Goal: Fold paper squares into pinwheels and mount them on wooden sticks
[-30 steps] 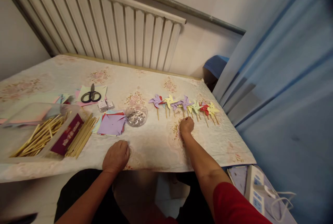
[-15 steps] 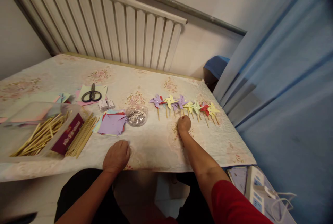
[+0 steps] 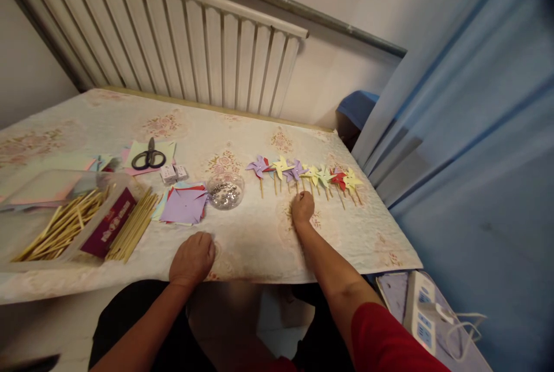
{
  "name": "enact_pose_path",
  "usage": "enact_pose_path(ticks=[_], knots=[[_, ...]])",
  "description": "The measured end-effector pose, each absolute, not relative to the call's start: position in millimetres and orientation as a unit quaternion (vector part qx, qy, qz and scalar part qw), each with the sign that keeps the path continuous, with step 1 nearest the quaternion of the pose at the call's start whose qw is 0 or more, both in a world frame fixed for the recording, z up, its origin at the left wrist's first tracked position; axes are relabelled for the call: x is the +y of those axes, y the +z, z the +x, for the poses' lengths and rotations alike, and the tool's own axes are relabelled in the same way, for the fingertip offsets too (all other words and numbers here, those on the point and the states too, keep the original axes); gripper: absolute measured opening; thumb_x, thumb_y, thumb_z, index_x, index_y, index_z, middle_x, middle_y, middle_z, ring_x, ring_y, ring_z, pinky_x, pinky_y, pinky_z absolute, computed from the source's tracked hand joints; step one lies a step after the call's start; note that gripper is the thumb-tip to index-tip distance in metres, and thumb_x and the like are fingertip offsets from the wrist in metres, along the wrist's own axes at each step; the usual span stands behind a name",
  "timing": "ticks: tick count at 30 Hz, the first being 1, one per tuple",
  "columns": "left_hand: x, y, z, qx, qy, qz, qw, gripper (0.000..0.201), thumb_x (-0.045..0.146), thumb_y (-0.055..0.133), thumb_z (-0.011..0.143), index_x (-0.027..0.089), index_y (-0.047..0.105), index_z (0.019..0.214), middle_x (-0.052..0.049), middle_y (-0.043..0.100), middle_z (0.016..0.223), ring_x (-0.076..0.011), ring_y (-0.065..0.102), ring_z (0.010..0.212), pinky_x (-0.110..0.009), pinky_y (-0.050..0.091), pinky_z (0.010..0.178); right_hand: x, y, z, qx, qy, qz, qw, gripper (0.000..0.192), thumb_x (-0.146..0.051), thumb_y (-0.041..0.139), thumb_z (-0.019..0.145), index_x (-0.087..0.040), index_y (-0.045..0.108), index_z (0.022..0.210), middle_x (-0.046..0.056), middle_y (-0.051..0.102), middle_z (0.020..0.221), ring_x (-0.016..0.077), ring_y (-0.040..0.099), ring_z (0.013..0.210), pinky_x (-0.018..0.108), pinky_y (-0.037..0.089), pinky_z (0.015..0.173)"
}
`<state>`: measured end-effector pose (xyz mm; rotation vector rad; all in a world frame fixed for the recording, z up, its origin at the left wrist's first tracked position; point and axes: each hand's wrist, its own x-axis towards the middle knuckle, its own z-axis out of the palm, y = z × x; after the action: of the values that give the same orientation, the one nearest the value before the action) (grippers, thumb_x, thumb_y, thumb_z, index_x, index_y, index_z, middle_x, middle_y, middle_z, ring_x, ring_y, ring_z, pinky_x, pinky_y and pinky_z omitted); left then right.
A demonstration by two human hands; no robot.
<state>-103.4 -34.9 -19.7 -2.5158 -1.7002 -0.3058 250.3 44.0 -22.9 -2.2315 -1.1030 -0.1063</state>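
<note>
My right hand point(image 3: 303, 207) is closed around the stick of a purple pinwheel point(image 3: 296, 170), its fingers at the stick's lower end. Other paper pinwheels in yellow point(image 3: 281, 168), red point(image 3: 338, 179) and pale green point(image 3: 324, 176) lie in a row on both sides of it, sticks pointing toward me. My left hand point(image 3: 193, 258) rests curled into a loose fist at the table's front edge, and nothing shows in it. Beyond it lies a stack of cut paper squares point(image 3: 184, 205), purple on top. A round clear dish point(image 3: 225, 192) of small metal pieces sits beside the stack.
A clear plastic box point(image 3: 82, 254) of wooden sticks stands at the left, with more sticks point(image 3: 133, 226) along its side. Black-handled scissors point(image 3: 149, 157) lie on paper sheets behind two small white boxes point(image 3: 173, 173). A power strip point(image 3: 422, 314) sits right of the floral-covered table point(image 3: 259, 245).
My right hand has drawn the purple pinwheel slightly left, nearer its neighbours. My left hand stays in place. The whole view has shifted a little.
</note>
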Motion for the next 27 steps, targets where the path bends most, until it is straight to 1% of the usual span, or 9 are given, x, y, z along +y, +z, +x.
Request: enact_pose_path(ticks=[3, 5, 9, 15, 20, 27], knots=[[-34.5, -20.5, -103.6, -0.557, -0.095, -0.824, 0.046, 0.022, 0.026, 0.04, 0.094, 0.018, 0.057, 0.083, -0.009, 0.058, 0.083, -0.0247, 0.056, 0.083, -0.038, 0.038, 0.075, 41.4, -25.4, 235.5, -0.466, -0.04, -0.822, 0.326, 0.019, -0.019, 0.044, 0.09, -0.017, 0.063, 0.085, 0.008, 0.065, 0.087, 0.0189, 0.055, 0.078, 0.028, 0.035, 0.069], [-34.5, -20.7, -103.7, -0.56, -0.09, -0.822, 0.044, 0.022, 0.026, 0.039, 0.095, 0.019, 0.057, 0.084, -0.009, 0.059, 0.084, -0.0245, 0.056, 0.084, -0.037, 0.038, 0.075, 43.0, -26.8, 226.2, -0.484, -0.034, -0.816, 0.316, 0.02, -0.019, 0.044, 0.09, -0.018, 0.063, 0.083, 0.006, 0.064, 0.085, 0.0181, 0.053, 0.075, 0.027, 0.033, 0.067], [-35.2, -19.2, -103.5, -0.563, -0.079, -0.822, 0.036, 0.023, 0.025, 0.038, 0.095, 0.019, 0.058, 0.084, -0.009, 0.059, 0.085, -0.0233, 0.056, 0.085, -0.036, 0.038, 0.077, 52.8, -25.5, 214.5, -0.481, -0.015, -0.835, 0.266, 0.021, -0.021, 0.044, 0.093, -0.018, 0.064, 0.087, 0.006, 0.065, 0.089, 0.0178, 0.056, 0.08, 0.027, 0.035, 0.068], [-36.4, -15.6, -102.6, -0.568, -0.083, -0.818, 0.031, 0.023, 0.025, 0.039, 0.095, 0.018, 0.059, 0.085, -0.009, 0.06, 0.086, -0.0236, 0.056, 0.086, -0.036, 0.039, 0.078, 71.5, -17.2, 207.8, -0.45, 0.029, -0.87, 0.202, 0.021, -0.031, 0.049, 0.094, -0.019, 0.065, 0.096, 0.01, 0.068, 0.099, 0.0203, 0.064, 0.088, 0.028, 0.042, 0.071], [-35.7, -15.9, -103.1, -0.569, -0.082, -0.818, 0.019, 0.022, 0.025, 0.041, 0.094, 0.018, 0.059, 0.084, -0.009, 0.06, 0.086, -0.0233, 0.056, 0.086, -0.036, 0.039, 0.078, 82.0, -13.6, 206.8, -0.439, 0.051, -0.876, 0.192, 0.023, -0.035, 0.051, 0.093, -0.018, 0.066, 0.098, 0.011, 0.068, 0.1, 0.0237, 0.066, 0.093, 0.031, 0.046, 0.074], [-36.2, -17.9, -103.7, -0.559, -0.102, -0.822, 0.033, 0.022, 0.024, 0.04, 0.094, 0.018, 0.059, 0.083, -0.01, 0.059, 0.084, -0.0243, 0.055, 0.084, -0.037, 0.039, 0.077, 87.1, -9.7, 209.3, -0.437, 0.056, -0.877, 0.193, 0.021, -0.032, 0.053, 0.092, -0.017, 0.066, 0.099, 0.013, 0.07, 0.101, 0.0246, 0.067, 0.094, 0.031, 0.047, 0.074]])
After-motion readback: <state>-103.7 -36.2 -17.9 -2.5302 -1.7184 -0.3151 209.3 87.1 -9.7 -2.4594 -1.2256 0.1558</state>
